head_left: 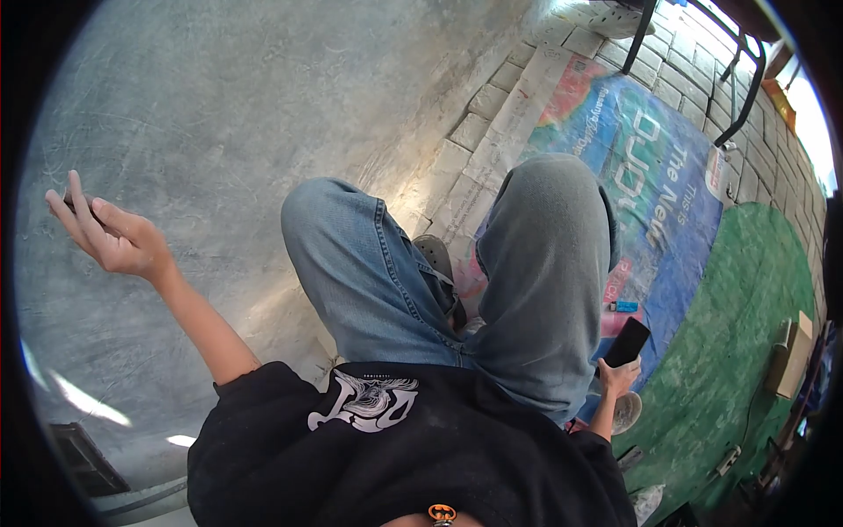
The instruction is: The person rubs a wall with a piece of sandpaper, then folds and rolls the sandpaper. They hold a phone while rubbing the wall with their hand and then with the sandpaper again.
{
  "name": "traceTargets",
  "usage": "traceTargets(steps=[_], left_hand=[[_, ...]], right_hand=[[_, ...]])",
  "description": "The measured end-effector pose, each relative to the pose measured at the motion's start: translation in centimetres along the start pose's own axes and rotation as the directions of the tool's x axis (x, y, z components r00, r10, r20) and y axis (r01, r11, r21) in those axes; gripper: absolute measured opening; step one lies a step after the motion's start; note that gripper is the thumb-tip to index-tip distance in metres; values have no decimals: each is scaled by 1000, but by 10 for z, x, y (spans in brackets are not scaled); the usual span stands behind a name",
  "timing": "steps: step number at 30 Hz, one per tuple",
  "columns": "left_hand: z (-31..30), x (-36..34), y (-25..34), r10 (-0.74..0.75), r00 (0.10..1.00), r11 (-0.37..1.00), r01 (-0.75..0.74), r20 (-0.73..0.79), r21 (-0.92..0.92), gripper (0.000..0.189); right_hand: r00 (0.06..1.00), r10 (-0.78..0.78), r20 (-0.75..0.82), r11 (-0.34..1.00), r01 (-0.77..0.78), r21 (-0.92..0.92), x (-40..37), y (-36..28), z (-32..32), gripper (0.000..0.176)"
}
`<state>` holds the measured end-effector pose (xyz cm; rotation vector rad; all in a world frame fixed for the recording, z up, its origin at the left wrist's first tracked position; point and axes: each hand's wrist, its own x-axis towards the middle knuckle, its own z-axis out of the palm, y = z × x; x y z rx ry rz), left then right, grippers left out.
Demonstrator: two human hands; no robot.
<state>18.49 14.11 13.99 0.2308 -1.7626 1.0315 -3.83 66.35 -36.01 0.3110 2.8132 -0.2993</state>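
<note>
My left hand point(123, 237) is raised at the far left, in front of the grey wall. Its fingers are bent around a small dark flat thing, mostly hidden, whose kind I cannot make out. Low beside my right thigh, my right hand point(620, 376) is closed on the lower end of a black smartphone point(627, 342), its dark screen facing up. Close to the phone lies a blue lighter point(623, 306) on the printed banner point(672, 228). A pale round bowl or cup point(626, 413) stands just below my right hand, partly covered.
My bent knees in jeans point(544, 237) fill the middle. A smooth grey wall point(219, 105) rises on the left. On the right are a green mat point(755, 281), a cardboard box point(788, 356) and a power strip with a cable point(729, 459). Black chair legs point(742, 105) stand on paving at the upper right.
</note>
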Motion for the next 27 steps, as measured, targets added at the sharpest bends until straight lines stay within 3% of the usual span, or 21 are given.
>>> traceTargets(steps=[1, 5, 8, 10, 11, 13, 14, 16, 17, 18, 19, 20, 21, 22, 23, 24, 25, 26, 27], left_hand=[[0, 2, 0, 21, 1000, 1000, -21, -12, 0, 25], [-4, 4, -8, 63, 998, 997, -62, -19, 41, 25], [-11, -1, -13, 59, 998, 994, -60, 14, 96, 25], [-15, 0, -13, 63, 993, 984, -78, 96, 162, 25], [-15, -1, -16, 31, 997, 981, -43, 66, 190, 25], [-18, -6, -27, 44, 998, 997, -47, 53, 58, 27], [-21, -6, -28, 15, 1000, 996, -17, 24, 83, 27], [-29, -10, -29, -12, 992, 987, -8, 124, 161, 27], [-30, -13, -29, -30, 994, 984, 11, 107, 176, 27], [-31, -15, -29, -58, 992, 982, 37, 112, 185, 27], [-31, -17, -29, -84, 989, 980, 60, 123, 189, 27], [-30, -20, -30, -92, 989, 979, 68, 118, 191, 27], [-26, -23, -31, -84, 991, 984, 66, 105, 165, 27], [-24, -26, -31, -75, 993, 989, 61, 96, 138, 27], [-22, -28, -31, -78, 992, 988, 64, 98, 137, 27], [-21, -29, -30, -102, 992, 991, 94, 74, 99, 28], [-21, -30, -30, -127, 990, 990, 123, 54, 62, 28], [-21, -29, -31, -129, 990, 990, 125, 54, 64, 28], [-22, -30, -31, -124, 991, 992, 122, 41, 43, 28]], right_hand=[[997, -78, -11, 997, 78, 6, 2, -3, 2, 104], [988, -141, 67, 989, 137, 51, 6, -27, -2, 106], [969, -246, 1, 969, 246, -26, 18, -20, 24, 106], [969, -246, -27, 969, 246, -3, 25, -10, 42, 106], [971, -237, -15, 971, 237, -31, 28, -7, 48, 108], [976, -220, -3, 971, 218, -102, 36, 6, 63, 110], [980, -199, 13, 968, 198, -156, 38, 2, 65, 111], [999, -31, 21, 984, 34, -177, 34, -22, 58, 103], [999, -44, -3, 985, 43, -170, 49, -38, 44, 103], [983, -108, 152, 994, 104, 37, 58, -71, 17, 99], [936, -198, 292, 962, 128, 243, 63, -105, -14, 94], [864, -494, 99, 796, 403, 452, 65, -140, -52, 81], [745, -667, -9, 659, 595, 460, 55, -186, -117, 72], [645, -752, -135, 471, 669, 575, 37, -224, -189, 60], [644, -727, -239, 206, 536, 819, -17, -266, -270, 50], [528, -741, -416, 45, 656, 753, -26, -273, -313, 46], [351, -660, -664, 8, 887, 461, -31, -264, -352, 37], [-96, -743, -663, -247, 959, 139, -5, -239, -400, 29], [-102, -747, -657, -250, 959, 135, -9, -240, -401, 29]])
